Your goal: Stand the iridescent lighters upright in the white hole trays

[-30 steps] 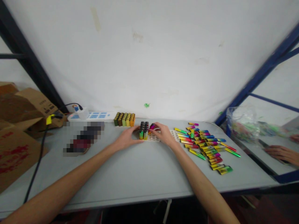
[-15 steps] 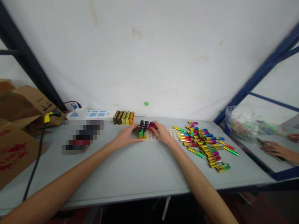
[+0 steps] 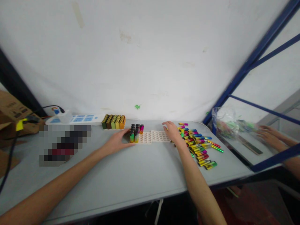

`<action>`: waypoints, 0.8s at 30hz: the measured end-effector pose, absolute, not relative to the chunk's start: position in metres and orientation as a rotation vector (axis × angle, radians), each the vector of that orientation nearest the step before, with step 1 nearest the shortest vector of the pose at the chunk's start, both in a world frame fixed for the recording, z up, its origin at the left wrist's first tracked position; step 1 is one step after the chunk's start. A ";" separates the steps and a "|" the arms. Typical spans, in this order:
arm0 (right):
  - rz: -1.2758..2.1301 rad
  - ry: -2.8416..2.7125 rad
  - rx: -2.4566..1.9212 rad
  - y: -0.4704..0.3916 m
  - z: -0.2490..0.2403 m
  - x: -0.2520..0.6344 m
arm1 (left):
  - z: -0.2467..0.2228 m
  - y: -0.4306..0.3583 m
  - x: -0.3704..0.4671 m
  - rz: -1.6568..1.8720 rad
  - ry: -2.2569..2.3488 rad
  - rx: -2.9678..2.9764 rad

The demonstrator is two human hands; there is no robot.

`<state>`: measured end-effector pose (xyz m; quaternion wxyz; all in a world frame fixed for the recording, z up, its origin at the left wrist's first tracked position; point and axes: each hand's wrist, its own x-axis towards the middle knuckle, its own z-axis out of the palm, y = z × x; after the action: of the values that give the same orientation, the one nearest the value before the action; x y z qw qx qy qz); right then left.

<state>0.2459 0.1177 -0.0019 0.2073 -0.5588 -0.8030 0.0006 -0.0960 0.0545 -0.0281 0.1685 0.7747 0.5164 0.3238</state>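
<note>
While tray [image 3: 146, 138] holds upright lighters [image 3: 132, 134] | left hand [image 3: 116, 142] cups them, unclenched | right hand [image 3: 172, 131] open

1. A workshop is showing: many alike shiny tubes [image 3: 203, 150] are lying loose on a long worktable [image 3: 140, 168].
2. Cardboard boxes [image 3: 14, 109] and a power strip [image 3: 81, 118] are sitting there.
3. Another person's hands [image 3: 269, 134] are showing beyond a blue metal frame [image 3: 254, 62].

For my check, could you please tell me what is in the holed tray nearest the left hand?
The holed tray holds upright lighters, one of them pink and orange; the holes beneath them are covered.
</note>
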 end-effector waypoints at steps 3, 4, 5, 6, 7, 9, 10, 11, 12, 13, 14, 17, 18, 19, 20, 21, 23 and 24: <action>-0.027 -2.224 -1.815 0.120 -0.001 0.283 | -0.029 0.055 -0.095 0.932 1.480 2.208; -0.021 -2.228 -1.845 0.120 -0.002 0.291 | -0.029 0.055 -0.095 0.938 1.487 2.209; -0.011 -2.231 -1.858 0.120 -0.004 0.296 | -0.029 0.055 -0.095 0.943 1.491 2.210; -0.002 -2.228 -1.863 0.121 -0.006 0.300 | -0.029 0.055 -0.095 0.951 1.490 2.210; 0.005 -2.223 -1.865 0.122 -0.008 0.302 | -0.029 0.055 -0.095 0.960 1.485 2.210; 0.012 -2.201 -1.852 0.124 -0.011 0.303 | -0.028 0.055 -0.095 0.967 1.472 2.206; 0.013 -2.187 -1.834 0.125 -0.011 0.303 | -0.028 0.055 -0.094 0.959 1.471 2.202; 0.011 -2.171 -1.809 0.127 -0.012 0.303 | -0.028 0.055 -0.094 0.948 1.475 2.195; 0.006 -2.155 -1.781 0.129 -0.011 0.302 | -0.028 0.055 -0.094 0.937 1.482 2.187; -0.006 -2.141 -1.755 0.130 -0.010 0.302 | -0.028 0.055 -0.093 0.928 1.486 2.180; -0.013 -2.123 -1.714 0.131 -0.009 0.300 | -0.028 0.055 -0.092 0.925 1.486 2.175; 0.096 -2.005 -1.442 0.129 -0.004 0.289 | -0.029 0.055 -0.091 0.938 1.461 2.180; 0.176 -1.950 -1.322 0.127 -0.002 0.283 | -0.029 0.055 -0.091 0.943 1.455 2.184; 0.263 -1.896 -1.208 0.125 -0.001 0.276 | -0.029 0.055 -0.091 0.943 1.453 2.188; 0.345 -1.852 -1.115 0.121 0.000 0.267 | -0.030 0.055 -0.091 0.940 1.457 2.192; 0.413 -1.829 -1.050 0.117 0.002 0.258 | -0.030 0.054 -0.091 0.931 1.465 2.197; 0.518 -1.814 -0.956 0.109 0.003 0.240 | -0.031 0.054 -0.091 0.905 1.480 2.214; 0.560 -1.813 -0.920 0.106 0.003 0.232 | -0.031 0.054 -0.091 0.893 1.487 2.223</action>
<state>0.2319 0.1056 0.0030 0.4940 -0.3792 -0.7475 0.2310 -0.0915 0.0540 -0.0313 0.1604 0.7783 0.5205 0.3125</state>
